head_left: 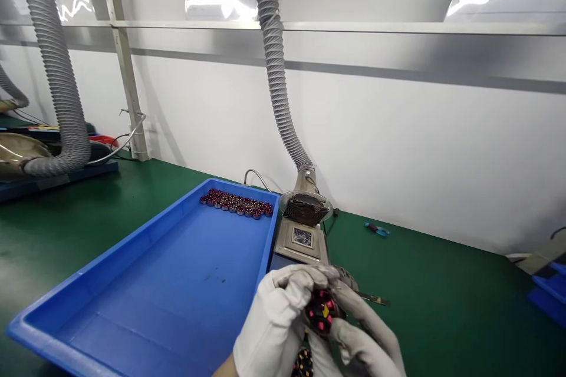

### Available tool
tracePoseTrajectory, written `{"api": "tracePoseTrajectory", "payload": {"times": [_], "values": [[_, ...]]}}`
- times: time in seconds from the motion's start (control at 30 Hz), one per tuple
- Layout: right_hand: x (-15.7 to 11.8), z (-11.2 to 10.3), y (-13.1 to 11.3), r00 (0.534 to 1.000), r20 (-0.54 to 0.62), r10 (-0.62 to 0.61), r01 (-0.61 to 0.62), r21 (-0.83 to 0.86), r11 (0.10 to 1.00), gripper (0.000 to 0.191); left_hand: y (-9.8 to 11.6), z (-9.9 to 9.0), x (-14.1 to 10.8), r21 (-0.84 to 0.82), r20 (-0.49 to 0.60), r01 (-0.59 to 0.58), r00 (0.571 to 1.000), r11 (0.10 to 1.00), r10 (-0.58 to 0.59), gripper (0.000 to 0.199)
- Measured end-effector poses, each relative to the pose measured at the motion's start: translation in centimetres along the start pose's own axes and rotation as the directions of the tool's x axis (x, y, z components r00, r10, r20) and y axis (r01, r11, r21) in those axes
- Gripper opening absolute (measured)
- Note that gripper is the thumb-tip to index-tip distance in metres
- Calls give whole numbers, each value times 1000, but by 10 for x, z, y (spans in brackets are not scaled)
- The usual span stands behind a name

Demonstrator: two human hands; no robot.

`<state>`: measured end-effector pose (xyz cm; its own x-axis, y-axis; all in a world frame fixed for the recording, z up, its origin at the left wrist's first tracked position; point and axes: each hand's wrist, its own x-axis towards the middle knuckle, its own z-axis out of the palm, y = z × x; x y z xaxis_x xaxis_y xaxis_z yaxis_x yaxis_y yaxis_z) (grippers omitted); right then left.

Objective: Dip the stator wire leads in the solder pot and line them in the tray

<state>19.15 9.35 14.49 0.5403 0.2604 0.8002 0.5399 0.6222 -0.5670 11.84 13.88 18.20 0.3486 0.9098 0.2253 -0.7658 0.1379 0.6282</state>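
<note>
Between my two white-gloved hands is a small round dark part [322,312] with shiny red patches and a yellow piece near its middle. My left hand [280,309] pinches it from the left, fingers bent over its upper edge. From the right, the thumb and fingers of my right hand [365,330] close on the same part. Just below, partly covered by my left glove, shows a second round dark piece [303,362] with gold dots; what supports it is hidden. Behind my hands, a metal heating plate unit [305,238] stands beside the tray.
A large blue tray [145,235] holds rows of small round red-and-dark parts [236,203] at its far end. A grey hose [274,53] hangs down to a metal fume hood [305,203]. Blue-handled cutters [377,229] and tweezers [374,298] lie on the green table [437,294].
</note>
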Motion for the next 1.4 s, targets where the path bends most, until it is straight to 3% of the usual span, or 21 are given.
{"api": "tracePoseTrajectory", "payload": {"times": [0.1,0.2,0.27,0.37,0.43,0.5,0.6,0.7,0.77,0.87,0.9,0.97,1.03,1.07,1.17,1.3,1.4], "values": [[3,-1,0,991,-79,109,-108,23,994,29,8,-4,3,-19,-56,-72,996,997,71,21],[5,-2,0,992,-32,122,-119,78,990,28,19,-4,2,143,4,66,998,987,-68,29],[6,-2,0,998,-19,63,-62,73,995,28,20,1,-1,225,-6,136,990,965,-138,22],[7,0,-2,999,-33,-4,5,53,999,35,13,4,-4,114,-116,44,993,992,-30,9],[8,1,-4,1000,-19,5,-3,71,997,35,10,0,-4,1,-152,-59,987,998,58,16],[9,2,-6,1000,-5,28,-27,83,996,31,12,-5,-3,-8,-129,-75,989,997,73,25],[8,5,-7,999,-32,37,-34,80,996,32,19,-3,-1,66,-23,51,999,997,-49,32],[6,7,-7,999,-28,-15,17,80,997,37,20,5,-4,106,-34,127,992,986,-124,13],[5,8,-7,999,-8,-52,52,69,996,39,18,4,-5,65,-135,29,991,997,-20,11],[5,5,-5,999,-4,-52,52,47,998,35,19,-4,-3,16,-268,-164,950,986,162,18],[6,4,-4,998,4,-57,57,37,998,32,21,-6,-2,15,-250,-137,959,990,137,18],[6,-2,-2,994,51,-93,93,2,996,27,27,-5,-1,46,-105,21,994,999,-16,23],[5,-7,1,983,123,-139,143,-30,989,24,29,2,-1,138,48,174,982,975,-182,21],[4,-9,3,976,154,-157,165,-45,985,23,28,6,-2,171,51,196,977,966,-207,15],[2,-9,4,965,181,-190,208,-83,975,18,20,13,-4,87,-98,144,986,986,-136,6],[0,-1,-1,980,96,-173,184,-119,976,26,19,3,-1,-128,-190,-80,980,989,55,21],[3,-3,1,990,101,-101,113,-118,987,31,32,-12,-3,-48,-236,-178,958,983,162,18]]}}
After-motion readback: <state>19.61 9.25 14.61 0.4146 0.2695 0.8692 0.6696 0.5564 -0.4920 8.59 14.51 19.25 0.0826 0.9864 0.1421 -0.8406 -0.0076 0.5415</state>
